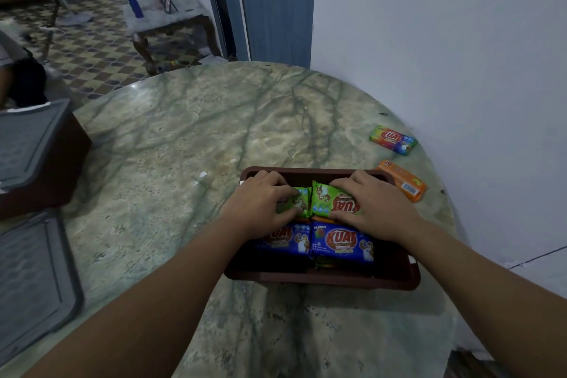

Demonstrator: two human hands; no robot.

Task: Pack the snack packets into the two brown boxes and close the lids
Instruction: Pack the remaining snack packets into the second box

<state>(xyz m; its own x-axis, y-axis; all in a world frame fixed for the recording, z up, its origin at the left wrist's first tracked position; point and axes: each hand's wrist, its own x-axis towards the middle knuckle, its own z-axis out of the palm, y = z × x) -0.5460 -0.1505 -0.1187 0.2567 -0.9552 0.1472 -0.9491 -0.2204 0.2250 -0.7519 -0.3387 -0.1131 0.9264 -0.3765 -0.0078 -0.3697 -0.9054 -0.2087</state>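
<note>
An open brown box (399,278) stands on the marble table in front of me. Inside lie two blue snack packets (342,241) nearest me and two green packets behind them. My left hand (260,202) grips the left green packet (296,204), fingers curled over its far edge. My right hand (377,209) grips the right green packet (333,201) the same way. A multicoloured packet (393,139) and an orange packet (402,181) lie loose on the table right of the box. A second brown box (46,181) with a grey lid (30,141) sits at the far left.
Another grey lid (33,282) lies at the table's left edge. A white wall (460,40) runs close along the table's right side. The round marble table (184,147) stretches beyond the box. A low table and tiled floor show in the background.
</note>
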